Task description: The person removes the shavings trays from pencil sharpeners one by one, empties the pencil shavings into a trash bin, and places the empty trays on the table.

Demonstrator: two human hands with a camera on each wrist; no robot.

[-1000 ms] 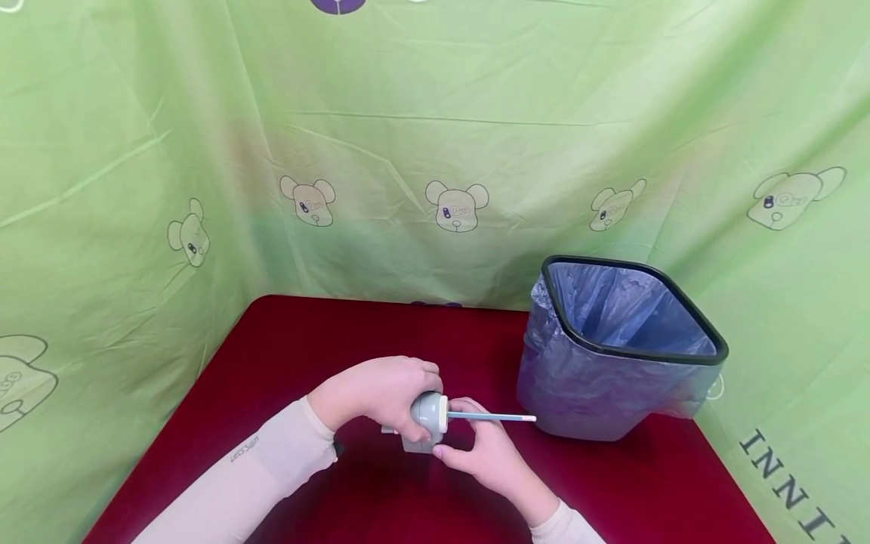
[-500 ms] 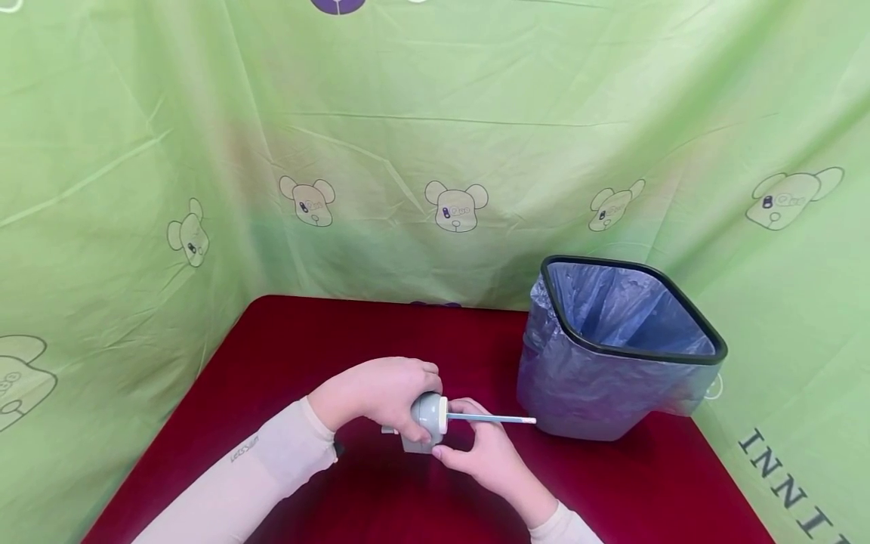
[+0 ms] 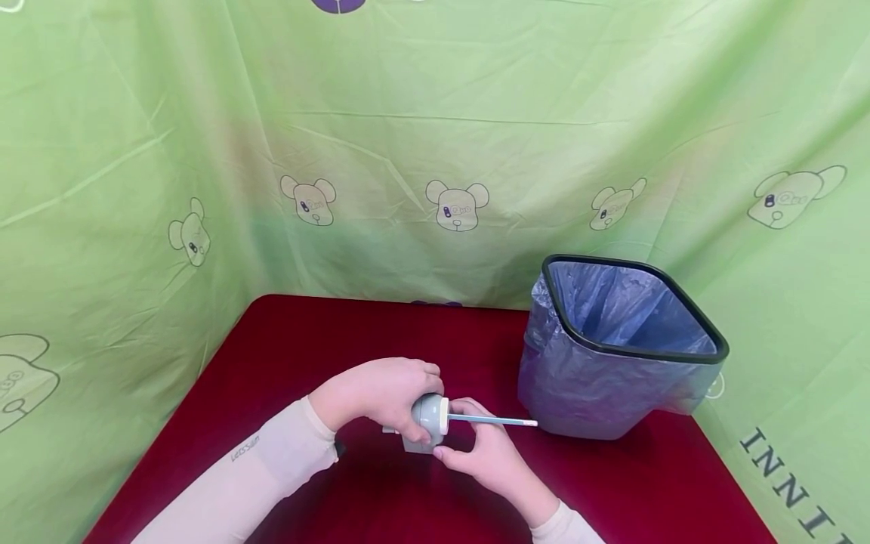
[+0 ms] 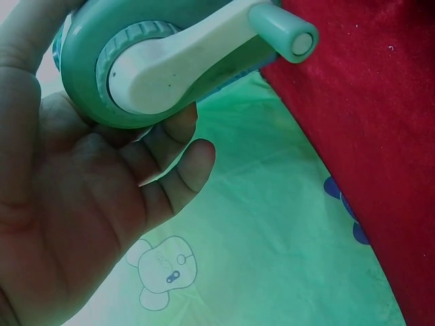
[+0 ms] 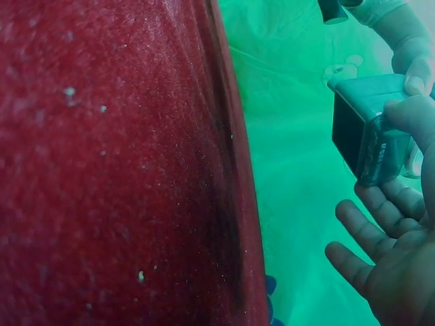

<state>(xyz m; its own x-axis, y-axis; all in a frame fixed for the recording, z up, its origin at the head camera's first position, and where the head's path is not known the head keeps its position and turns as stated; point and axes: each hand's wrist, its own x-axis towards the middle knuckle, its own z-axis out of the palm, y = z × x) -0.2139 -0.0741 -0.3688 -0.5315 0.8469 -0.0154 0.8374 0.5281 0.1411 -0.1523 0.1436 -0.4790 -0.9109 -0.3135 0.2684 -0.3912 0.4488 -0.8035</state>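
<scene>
A: What surrounds the red table (image 3: 306,340)?
B: A green bear-print cloth (image 3: 421,136) hangs to the left, far side and right.
A: And on it?
B: Near centre, the left hand (image 3: 377,393) curls around a grey-green pencil sharpener (image 3: 427,423); the right hand (image 3: 485,453) pinches the pencil (image 3: 492,419) stuck in it. Right stands a lined bin (image 3: 612,355).

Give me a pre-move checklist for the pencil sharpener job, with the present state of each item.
1. Left hand grips the sharpener: ok.
2. Right hand holds the pencil near the sharpener's mouth: ok.
3. Pencil seated in the sharpener: ok.
4. Crank free of fingers: ok.
5. Lined bin open, standing beside the hands on the table: ok.
6. Pencil tip sharp: cannot tell.
</scene>
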